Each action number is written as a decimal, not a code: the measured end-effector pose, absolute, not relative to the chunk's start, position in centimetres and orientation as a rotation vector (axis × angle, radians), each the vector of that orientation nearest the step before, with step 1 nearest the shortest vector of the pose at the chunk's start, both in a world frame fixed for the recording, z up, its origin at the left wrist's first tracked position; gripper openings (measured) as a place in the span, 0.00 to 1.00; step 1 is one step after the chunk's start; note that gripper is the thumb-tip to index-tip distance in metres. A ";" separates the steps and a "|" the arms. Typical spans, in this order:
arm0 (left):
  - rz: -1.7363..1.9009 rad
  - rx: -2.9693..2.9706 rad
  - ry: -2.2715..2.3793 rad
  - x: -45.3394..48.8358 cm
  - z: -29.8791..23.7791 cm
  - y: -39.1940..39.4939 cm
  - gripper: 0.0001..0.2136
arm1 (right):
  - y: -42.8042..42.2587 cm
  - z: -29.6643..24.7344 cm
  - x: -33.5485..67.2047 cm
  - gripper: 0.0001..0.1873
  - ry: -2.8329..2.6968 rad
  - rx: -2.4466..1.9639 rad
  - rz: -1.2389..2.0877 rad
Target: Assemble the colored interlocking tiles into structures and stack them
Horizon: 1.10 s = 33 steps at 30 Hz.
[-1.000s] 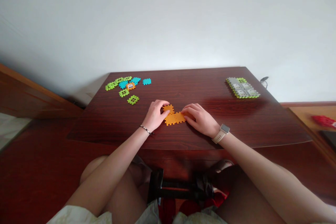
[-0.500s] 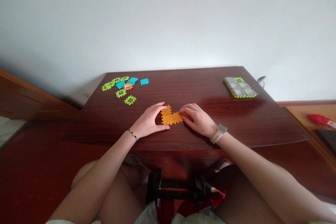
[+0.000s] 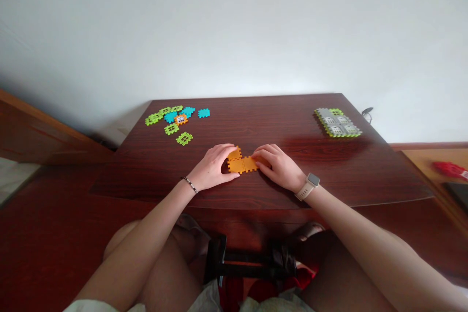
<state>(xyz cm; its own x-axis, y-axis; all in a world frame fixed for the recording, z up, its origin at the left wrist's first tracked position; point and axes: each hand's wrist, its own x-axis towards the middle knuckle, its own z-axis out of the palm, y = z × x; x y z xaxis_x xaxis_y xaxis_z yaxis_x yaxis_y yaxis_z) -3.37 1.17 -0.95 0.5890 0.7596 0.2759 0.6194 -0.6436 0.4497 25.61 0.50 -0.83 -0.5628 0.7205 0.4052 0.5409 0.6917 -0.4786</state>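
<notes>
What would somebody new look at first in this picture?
Probably the bright orange tiles on the near side of the dark table, between the left hand and the right hand. Next, green tiles and blue tiles lie toward the table's far left corner, with one orange window tile among them. At the far right sits a gray and green stack.

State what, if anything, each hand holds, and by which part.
Interlocking orange tiles: the right hand pinches their right end; the left hand holds their left side, fingertips on the far tile, thumb at the near edge.
</notes>
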 end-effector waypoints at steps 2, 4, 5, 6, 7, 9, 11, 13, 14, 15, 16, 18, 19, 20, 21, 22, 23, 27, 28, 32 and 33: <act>0.660 2.503 1.130 -3.2 -0.8 1.2 0.35 | 0.5 -0.8 25.6 0.09 -2.319 -0.965 0.401; 0.672 2.493 1.130 -3.1 -0.7 1.3 0.33 | 0.5 -0.8 25.6 0.08 -2.318 -0.967 0.400; 0.675 2.489 1.130 -3.1 -0.7 1.3 0.33 | 0.5 -0.8 25.6 0.08 -2.317 -0.968 0.401; 0.675 2.487 1.130 -3.0 -0.6 1.3 0.32 | 0.5 -0.8 25.6 0.08 -2.317 -0.968 0.401; 0.672 2.486 1.130 -3.0 -0.6 1.3 0.32 | 0.5 -0.8 25.6 0.08 -2.316 -0.967 0.401; 0.668 2.486 1.127 -3.0 -0.6 1.4 0.31 | 0.5 -0.8 25.6 0.08 -2.316 -0.965 0.400; 0.675 2.478 1.119 -3.0 -0.7 1.6 0.31 | 0.4 -0.8 25.6 0.08 -2.316 -0.967 0.400; 0.681 2.471 1.114 -3.0 -0.8 1.7 0.31 | 0.4 -0.7 25.6 0.08 -2.315 -0.968 0.401; 0.679 2.471 1.115 -3.0 -0.8 1.8 0.31 | 0.4 -0.7 25.6 0.08 -2.314 -0.968 0.401; 0.674 2.475 1.117 -3.0 -0.8 1.8 0.30 | 0.4 -0.7 25.6 0.09 -2.313 -0.966 0.403; 0.669 2.482 1.122 -3.0 -0.8 1.8 0.29 | 0.5 -0.7 25.6 0.09 -2.312 -0.963 0.404; 0.659 2.504 1.130 -3.1 -0.9 1.8 0.28 | 0.5 -0.7 25.6 0.10 -2.310 -0.958 0.406; 0.651 2.520 1.130 -3.2 -0.9 1.7 0.27 | 0.5 -0.7 25.6 0.11 -2.309 -0.958 0.406; 0.640 2.540 1.128 -3.3 -1.0 1.7 0.27 | 0.5 -0.8 25.7 0.11 -2.308 -0.959 0.405; 0.628 2.562 1.125 -3.4 -1.0 1.6 0.27 | 0.5 -0.8 25.7 0.11 -2.309 -0.960 0.404; 0.618 2.586 1.120 -3.5 -1.1 1.5 0.27 | 0.5 -0.9 25.7 0.11 -2.310 -0.962 0.402; 0.610 2.611 1.110 -3.6 -1.1 1.4 0.26 | 0.5 -0.9 25.7 0.11 -2.310 -0.963 0.401; 0.613 2.693 1.045 -3.3 -1.3 0.8 0.23 | 0.6 -1.1 25.6 0.11 -2.316 -0.958 0.394; 0.617 2.705 1.040 -3.1 -1.3 0.7 0.23 | 0.6 -1.1 25.6 0.11 -2.321 -0.957 0.392; 0.622 2.738 1.056 -2.7 -1.3 0.2 0.22 | 0.4 -0.6 26.4 0.15 -2.366 -0.942 0.429; 0.621 2.745 1.053 -2.6 -1.3 0.2 0.22 | 0.4 -0.5 26.8 0.19 -2.376 -0.933 0.452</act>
<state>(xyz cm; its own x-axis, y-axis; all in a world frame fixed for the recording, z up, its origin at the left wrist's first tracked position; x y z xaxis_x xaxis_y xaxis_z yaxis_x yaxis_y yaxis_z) -2.62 0.16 -1.30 0.6704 0.6655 0.3280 0.6092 -0.7461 0.2687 26.84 0.40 -0.50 -0.6130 0.7022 0.3622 0.5203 0.7037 -0.4838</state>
